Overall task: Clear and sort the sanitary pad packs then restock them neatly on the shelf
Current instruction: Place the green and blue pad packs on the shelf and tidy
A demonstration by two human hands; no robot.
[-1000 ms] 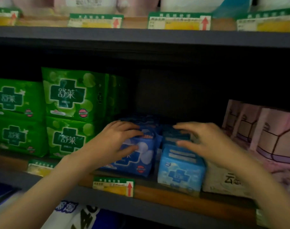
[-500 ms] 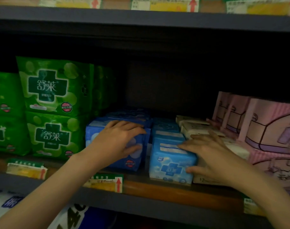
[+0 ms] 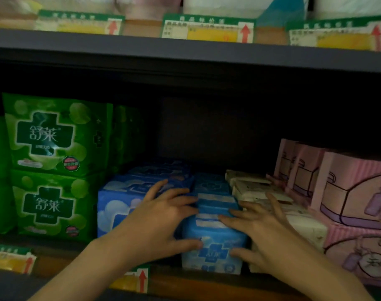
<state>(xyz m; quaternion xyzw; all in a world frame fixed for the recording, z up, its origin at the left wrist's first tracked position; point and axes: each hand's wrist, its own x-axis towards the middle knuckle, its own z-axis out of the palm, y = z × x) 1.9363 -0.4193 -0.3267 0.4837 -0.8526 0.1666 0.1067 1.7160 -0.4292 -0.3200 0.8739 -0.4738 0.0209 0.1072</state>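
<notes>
A small light-blue pad pack [image 3: 213,253] stands at the shelf's front centre, first of a row of like packs [image 3: 213,187] running back. My left hand [image 3: 161,222] lies on its left side, fingers spread flat over the top and thumb across the front. From the right, my right hand [image 3: 263,231] mirrors this, fingers flat on top and thumb on the front face. A larger blue pack [image 3: 115,205] stands just left, partly behind my left hand.
Green packs [image 3: 48,137] are stacked two high at the left. Cream packs [image 3: 259,187] lie right of the blue row, and pink packs [image 3: 354,192] stand at the far right. Price tags [image 3: 209,29] line the upper shelf edge. Dark room remains above the blue packs.
My left hand slid right from the larger blue pack onto the small one. My right hand rose from the pack's right side to its top. The camera moved closer.
</notes>
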